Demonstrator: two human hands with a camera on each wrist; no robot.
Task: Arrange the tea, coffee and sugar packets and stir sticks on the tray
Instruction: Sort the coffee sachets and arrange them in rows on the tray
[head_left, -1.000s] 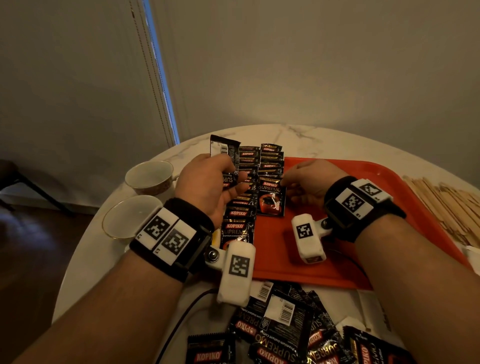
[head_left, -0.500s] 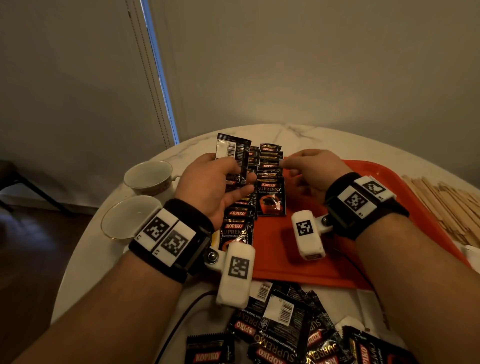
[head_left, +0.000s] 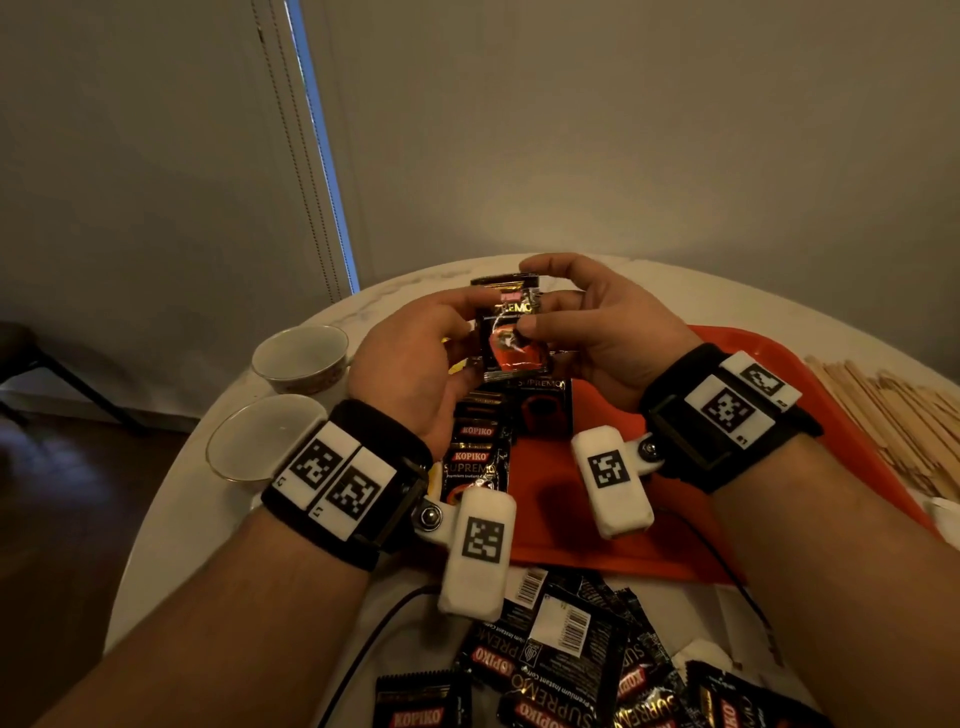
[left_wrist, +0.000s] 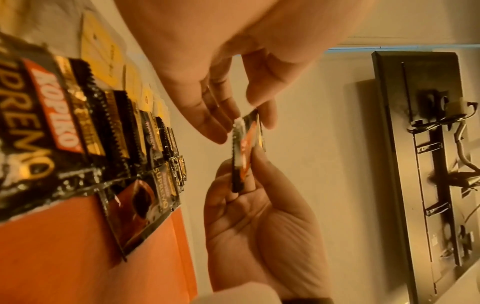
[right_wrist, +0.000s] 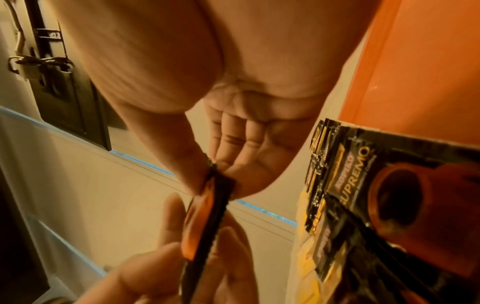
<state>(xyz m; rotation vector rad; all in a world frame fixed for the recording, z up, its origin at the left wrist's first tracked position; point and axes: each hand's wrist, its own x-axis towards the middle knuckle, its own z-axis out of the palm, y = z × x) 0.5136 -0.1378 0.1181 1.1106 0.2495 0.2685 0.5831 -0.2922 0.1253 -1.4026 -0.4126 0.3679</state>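
Both hands hold one black coffee packet (head_left: 511, 332) in the air above the far left part of the orange tray (head_left: 665, 530); its long axis stands upright, printed face towards the person, top edge away from the table. The left hand (head_left: 415, 364) pinches the packet's left edge and the right hand (head_left: 597, 332) pinches its right edge, thumb in front and fingers curled behind. Below lie overlapping rows of coffee packets (head_left: 472, 447) running lengthwise away from the person, with stir sticks (head_left: 883, 405) on the table right of the tray.
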